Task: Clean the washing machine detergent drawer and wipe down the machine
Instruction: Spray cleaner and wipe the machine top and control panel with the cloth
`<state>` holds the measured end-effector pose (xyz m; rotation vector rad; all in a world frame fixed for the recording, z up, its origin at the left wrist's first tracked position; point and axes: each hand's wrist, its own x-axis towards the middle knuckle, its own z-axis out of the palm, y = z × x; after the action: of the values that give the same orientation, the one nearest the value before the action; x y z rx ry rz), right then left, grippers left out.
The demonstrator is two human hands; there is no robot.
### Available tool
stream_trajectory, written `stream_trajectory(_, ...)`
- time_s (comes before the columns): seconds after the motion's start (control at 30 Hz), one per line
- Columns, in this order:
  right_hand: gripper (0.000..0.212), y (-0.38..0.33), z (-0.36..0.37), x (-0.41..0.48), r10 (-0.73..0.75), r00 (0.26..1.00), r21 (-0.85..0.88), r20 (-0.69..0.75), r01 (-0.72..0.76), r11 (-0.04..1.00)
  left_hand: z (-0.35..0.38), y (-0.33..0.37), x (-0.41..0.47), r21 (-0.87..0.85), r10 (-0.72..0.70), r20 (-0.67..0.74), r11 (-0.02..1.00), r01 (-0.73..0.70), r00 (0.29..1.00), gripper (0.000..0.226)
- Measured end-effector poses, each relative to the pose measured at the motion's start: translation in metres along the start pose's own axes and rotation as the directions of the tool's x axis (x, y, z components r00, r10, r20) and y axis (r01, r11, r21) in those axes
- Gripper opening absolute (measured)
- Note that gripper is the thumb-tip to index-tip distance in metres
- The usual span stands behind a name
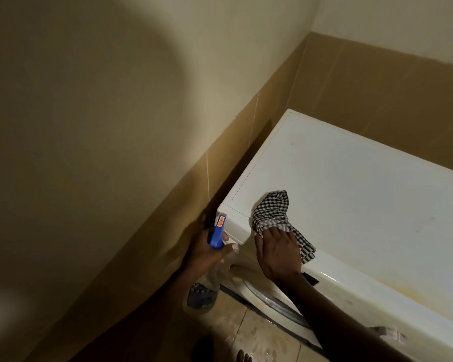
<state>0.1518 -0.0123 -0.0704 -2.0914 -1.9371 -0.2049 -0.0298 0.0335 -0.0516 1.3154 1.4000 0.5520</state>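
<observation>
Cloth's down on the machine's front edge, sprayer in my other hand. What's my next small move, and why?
Probably slide the right hand and its checked cloth back across the washing machine top: the cloth covers only the front left corner, faint specks show farther back, and the left hand holds the spray bottle aside.

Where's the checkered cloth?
Head view: the checkered cloth sits on the washing machine, at its front left corner, under the right hand, just right of the spray bottle in the left hand.
</observation>
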Motion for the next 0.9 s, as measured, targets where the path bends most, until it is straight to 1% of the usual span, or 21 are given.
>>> stream_trajectory(0.1, 0.023, 0.003, 0.0, -0.009, -0.027, 0.999, -0.003, 0.03, 0.027, 1.0, -0.003, 0.005, 0.006, -0.009, 0.007, -0.004, 1.0, -0.007, 1.0, 0.025)
stream_trajectory(0.2, 0.022, -0.002, 0.001, -0.01, -0.011, 1.0, -0.008, 0.026, 0.011, 1.0, -0.004, 0.007, 0.014, -0.006, 0.013, -0.024, 1.0, -0.014, 1.0, 0.027)
stream_trajectory(0.33, 0.022, -0.016, 0.004, 0.015, 0.01, 0.999, 0.028, 0.045, -0.011, 1.0, -0.004, 0.003, 0.019, -0.013, -0.025, -0.06, 1.0, 0.025, 0.998, 0.031)
stream_trajectory(0.43, 0.023, -0.02, 0.004, 0.005, -0.006, 0.999, 0.036, 0.05, 0.004, 0.999, -0.007, -0.003, 0.018, -0.009, -0.051, -0.089, 0.999, 0.05, 0.995, 0.036)
stream_trajectory(0.53, 0.02, -0.022, 0.004, -0.001, -0.038, 0.999, 0.038, 0.038, 0.036, 0.999, -0.013, -0.006, 0.016, -0.013, -0.049, -0.086, 0.999, 0.048, 0.995, 0.029)
stream_trajectory(0.63, 0.02, -0.033, 0.011, 0.022, -0.042, 0.999, 0.041, 0.033, 0.04, 0.998, -0.018, -0.01, 0.015, -0.023, -0.041, -0.095, 0.999, 0.039, 0.995, 0.022)
stream_trajectory(0.8, 0.018, -0.041, 0.016, 0.027, -0.059, 0.997, 0.048, 0.044, 0.056, 0.997, -0.025, -0.006, 0.013, -0.021, -0.045, -0.082, 0.999, 0.043, 0.996, 0.024)
stream_trajectory(0.9, 0.019, -0.041, 0.014, 0.022, -0.062, 0.998, 0.043, 0.035, 0.06, 0.997, -0.032, -0.004, 0.013, -0.016, -0.022, -0.102, 1.0, 0.021, 0.994, 0.023)
